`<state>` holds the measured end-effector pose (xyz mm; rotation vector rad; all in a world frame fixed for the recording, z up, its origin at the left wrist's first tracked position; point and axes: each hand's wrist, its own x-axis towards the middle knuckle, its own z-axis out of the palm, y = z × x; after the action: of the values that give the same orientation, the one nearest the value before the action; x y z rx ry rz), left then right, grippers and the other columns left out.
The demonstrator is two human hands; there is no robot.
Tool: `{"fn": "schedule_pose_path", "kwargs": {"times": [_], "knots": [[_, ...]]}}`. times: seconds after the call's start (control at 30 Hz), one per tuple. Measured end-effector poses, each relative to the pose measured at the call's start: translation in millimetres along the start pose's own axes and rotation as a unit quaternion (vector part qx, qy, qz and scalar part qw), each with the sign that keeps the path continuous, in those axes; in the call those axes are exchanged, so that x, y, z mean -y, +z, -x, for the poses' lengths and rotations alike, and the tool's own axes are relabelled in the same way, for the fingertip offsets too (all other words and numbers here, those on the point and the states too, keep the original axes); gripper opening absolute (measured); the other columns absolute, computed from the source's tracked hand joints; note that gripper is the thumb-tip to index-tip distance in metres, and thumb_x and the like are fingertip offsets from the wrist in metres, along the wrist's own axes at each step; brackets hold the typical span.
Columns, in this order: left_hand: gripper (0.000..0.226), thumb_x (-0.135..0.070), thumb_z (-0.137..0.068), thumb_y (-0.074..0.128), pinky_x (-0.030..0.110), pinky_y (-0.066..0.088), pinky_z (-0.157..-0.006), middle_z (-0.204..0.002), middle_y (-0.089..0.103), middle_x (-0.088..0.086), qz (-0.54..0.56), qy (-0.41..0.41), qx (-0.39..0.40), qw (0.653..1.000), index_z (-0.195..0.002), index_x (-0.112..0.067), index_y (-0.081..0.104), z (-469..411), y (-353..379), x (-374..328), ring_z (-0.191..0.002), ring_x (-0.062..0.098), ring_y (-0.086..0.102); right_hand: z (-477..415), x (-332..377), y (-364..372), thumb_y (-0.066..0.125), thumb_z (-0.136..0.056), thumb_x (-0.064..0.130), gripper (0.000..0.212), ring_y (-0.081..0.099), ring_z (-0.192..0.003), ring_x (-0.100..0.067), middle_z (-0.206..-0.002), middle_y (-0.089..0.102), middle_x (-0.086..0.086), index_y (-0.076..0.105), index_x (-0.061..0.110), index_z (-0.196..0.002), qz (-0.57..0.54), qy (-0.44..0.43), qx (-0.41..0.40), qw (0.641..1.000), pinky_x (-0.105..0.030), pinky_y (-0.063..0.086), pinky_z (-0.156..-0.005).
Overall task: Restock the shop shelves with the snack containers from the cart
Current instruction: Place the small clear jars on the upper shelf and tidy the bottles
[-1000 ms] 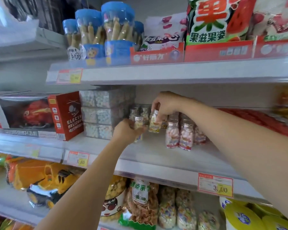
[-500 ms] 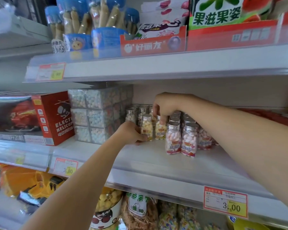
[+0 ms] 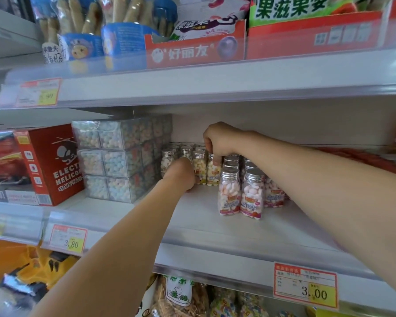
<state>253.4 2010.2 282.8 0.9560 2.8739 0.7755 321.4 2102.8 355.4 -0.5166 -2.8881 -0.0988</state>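
Head view: right hand (image 3: 218,141) reaches down from above, its fingers curled round the silver cap of a yellow-filled snack bottle (image 3: 213,173) standing toward the back of the middle shelf (image 3: 215,229). Left hand (image 3: 180,176) sits just left of that bottle, back toward the camera; its fingers are hidden, so its grasp cannot be determined. Pink-filled bottles (image 3: 229,195) stand in rows just right, nearer the front edge. Stacked clear candy boxes (image 3: 114,161) occupy the left, beside a red helicopter box (image 3: 53,165).
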Motion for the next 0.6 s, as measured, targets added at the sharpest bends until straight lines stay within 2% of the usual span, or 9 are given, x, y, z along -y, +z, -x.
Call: {"fn": "schedule_pose_path", "kwargs": {"times": [0.07, 0.1, 0.17, 0.2, 0.27, 0.33, 0.4, 0.5, 0.6], "knots": [[0.041, -0.014, -0.100, 0.038, 0.024, 0.044, -0.076, -0.127, 0.053, 0.010, -0.037, 0.025, -0.003, 0.999, -0.140, -0.022, 0.043, -8, 6, 3, -0.110, 0.023, 0.055, -1, -1, 0, 0.087, -0.064, 0.015, 0.046, 0.061, -0.091, -0.023, -0.107, 0.067, -0.009, 0.067, 0.003, -0.104, 0.007, 0.000, -0.003, 1.000, -0.018, 0.034, -0.050], [0.039, -0.017, -0.099, 0.043, 0.025, 0.045, -0.076, -0.124, 0.055, 0.012, 0.017, -0.023, -0.021, 0.999, -0.138, -0.018, 0.047, -6, 4, 3, -0.107, 0.024, 0.057, -2, -2, 1, 0.087, -0.064, 0.016, 0.046, 0.062, -0.093, -0.024, -0.106, 0.067, -0.009, 0.067, 0.002, -0.103, 0.009, 0.000, -0.003, 1.000, -0.019, 0.035, -0.051], [0.037, -0.028, -0.095, 0.053, 0.025, 0.045, -0.075, -0.114, 0.062, 0.012, -0.017, 0.017, -0.030, 0.999, -0.120, -0.001, 0.056, -7, 4, 4, -0.101, 0.024, 0.061, -1, -3, 1, 0.086, -0.065, 0.017, 0.044, 0.061, -0.089, -0.023, -0.102, 0.067, -0.009, 0.068, 0.002, -0.102, -0.006, -0.001, -0.002, 1.000, -0.020, 0.035, -0.051], [0.037, -0.030, -0.095, 0.053, 0.025, 0.044, -0.073, -0.112, 0.062, 0.012, -0.087, 0.029, -0.034, 0.995, -0.115, 0.001, 0.055, -11, 5, 6, -0.102, 0.024, 0.061, 1, -5, 1, 0.085, -0.066, 0.017, 0.042, 0.059, -0.085, -0.021, -0.100, 0.067, -0.008, 0.068, 0.002, -0.101, -0.019, -0.001, -0.004, 1.000, -0.020, 0.035, -0.050], [0.031, -0.026, -0.095, 0.051, 0.023, 0.042, -0.068, -0.107, 0.063, 0.010, -0.066, 0.017, -0.043, 0.997, -0.113, -0.001, 0.056, -12, 6, 12, -0.100, 0.022, 0.061, 5, -8, -1, 0.082, -0.071, 0.018, 0.036, 0.057, -0.082, -0.019, -0.100, 0.068, -0.009, 0.068, 0.002, -0.099, -0.050, -0.001, -0.021, 0.999, -0.020, 0.036, -0.051], [0.025, -0.026, -0.092, 0.054, 0.022, 0.046, -0.062, -0.089, 0.066, 0.007, -0.008, 0.040, -0.045, 0.998, -0.099, -0.004, 0.063, -5, 2, 15, -0.081, 0.019, 0.065, 14, -12, -6, 0.076, -0.078, 0.018, 0.027, 0.058, -0.085, -0.019, -0.100, 0.067, -0.009, 0.067, 0.001, -0.097, -0.091, -0.004, -0.055, 0.994, -0.018, 0.036, -0.054], [0.035, -0.037, -0.087, 0.064, 0.027, 0.056, -0.067, -0.080, 0.070, 0.009, 0.067, 0.047, -0.015, 0.997, -0.088, -0.002, 0.064, 13, -5, 16, -0.072, 0.022, 0.068, 28, -14, -12, 0.070, -0.083, 0.016, 0.014, 0.057, -0.088, -0.018, -0.096, 0.065, -0.005, 0.064, 0.005, -0.091, -0.117, -0.014, -0.084, 0.989, -0.014, 0.035, -0.055], [0.058, -0.055, -0.070, 0.072, 0.037, 0.058, -0.077, -0.090, 0.071, 0.006, 0.227, 0.082, 0.046, 0.969, -0.106, -0.011, 0.063, 55, -11, 15, -0.080, 0.022, 0.070, 56, -19, -21, 0.060, -0.089, 0.014, 0.010, 0.053, -0.084, -0.014, -0.094, 0.063, -0.003, 0.062, 0.005, -0.088, -0.153, -0.026, -0.130, 0.979, -0.013, 0.034, -0.056], [0.060, -0.046, -0.068, 0.078, 0.028, 0.056, -0.071, -0.098, 0.065, 0.004, 0.248, 0.100, 0.095, 0.959, -0.111, -0.012, 0.055, 80, -3, 9, -0.085, 0.019, 0.065, 89, -25, -26, 0.064, -0.088, 0.034, 0.029, 0.052, -0.073, -0.012, -0.089, 0.062, -0.003, 0.061, 0.006, -0.091, -0.183, -0.022, -0.150, 0.971, -0.021, 0.036, -0.059]]}}
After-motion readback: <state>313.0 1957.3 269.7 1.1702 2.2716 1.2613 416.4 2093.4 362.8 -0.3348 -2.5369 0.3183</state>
